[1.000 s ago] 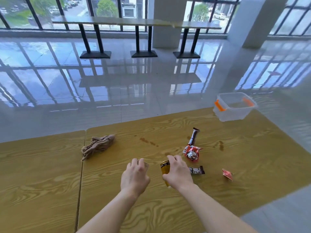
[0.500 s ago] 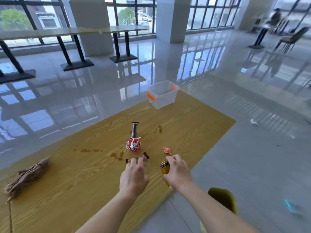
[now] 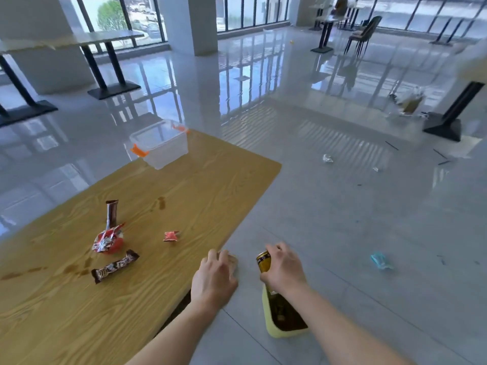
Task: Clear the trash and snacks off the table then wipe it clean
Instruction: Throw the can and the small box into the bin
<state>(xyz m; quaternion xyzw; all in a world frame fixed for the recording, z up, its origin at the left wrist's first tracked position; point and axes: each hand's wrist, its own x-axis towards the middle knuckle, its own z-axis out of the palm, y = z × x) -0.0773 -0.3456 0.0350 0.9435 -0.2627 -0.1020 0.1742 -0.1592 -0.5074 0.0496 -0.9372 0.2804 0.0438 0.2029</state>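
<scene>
My right hand [image 3: 283,270] grips a gold can [image 3: 263,262] just above a yellow-green bin [image 3: 271,330] on the floor, past the table's right edge. My left hand [image 3: 214,279] is closed on a small pale item at the edge of the wooden table [image 3: 184,196]; most of that item is hidden. On the table lie a brown snack bar [image 3: 116,266], a crumpled red wrapper [image 3: 108,242], a dark upright wrapper [image 3: 112,213] and a small red scrap [image 3: 170,236]. Brown stains [image 3: 160,202] mark the wood.
A clear plastic box with orange clips [image 3: 160,143] stands at the table's far corner. Crumpled paper [image 3: 327,158] and a teal scrap [image 3: 380,260] lie on the grey floor. Other tables, a chair [image 3: 362,35] and a black table base [image 3: 445,125] stand farther off.
Both hands have travelled right, off the table toward the bin, the right one carrying the can. The view swung right; the brown cloth has left the frame.
</scene>
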